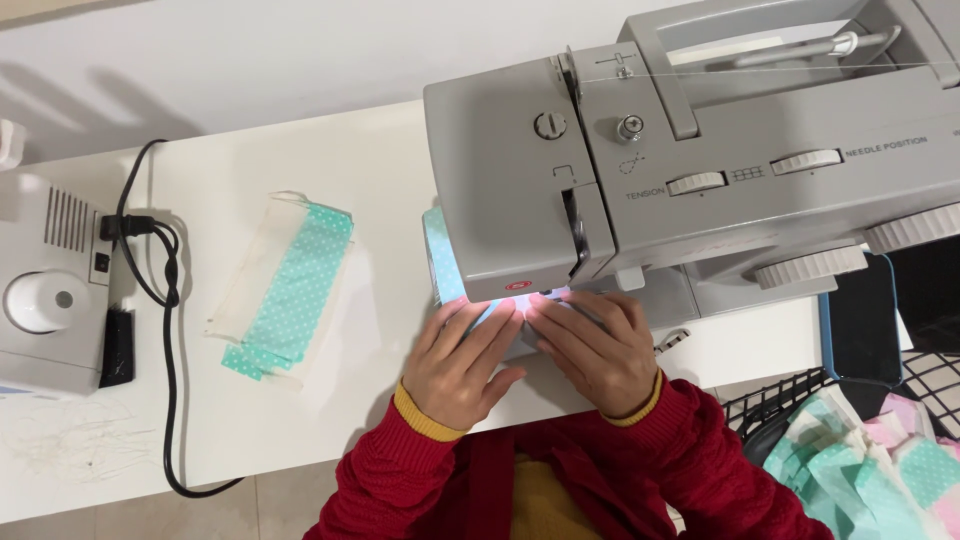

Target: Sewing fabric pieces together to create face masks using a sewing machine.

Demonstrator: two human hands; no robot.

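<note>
both hands flat, pressing teal dotted fabric strip [445,262] under sewing machine [640,180] head; left hand [462,362] nearer strip, right hand [592,350] beside; strip runs far-left, away from fingertips.

cloth piece [443,262]: teal with white dots, pale lining
state: flat, mostly hidden
pose: running away from the body, far end sticking out left of the machine head
place: on the white table, under both hands
</note>
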